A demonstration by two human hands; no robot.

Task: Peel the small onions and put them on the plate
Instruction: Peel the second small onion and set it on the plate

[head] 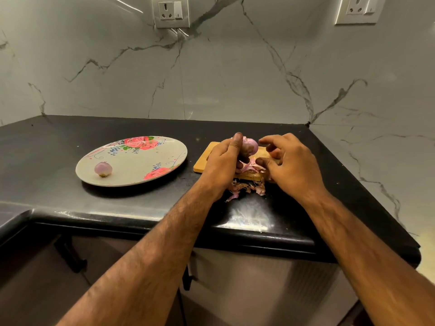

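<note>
Fingers [236,142] of the left hand [223,158] gripped the small purple onion [250,147], centre right; whether the right hand [292,161] held anything was unclear. Gentle downward peeling seemed best.

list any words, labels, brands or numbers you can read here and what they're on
No readable text anywhere in this view.
plate: painted flowers only, no words.
left wall socket and right wall socket: no marking I can read.
cutting board and the onion in the left hand: plain.
</note>
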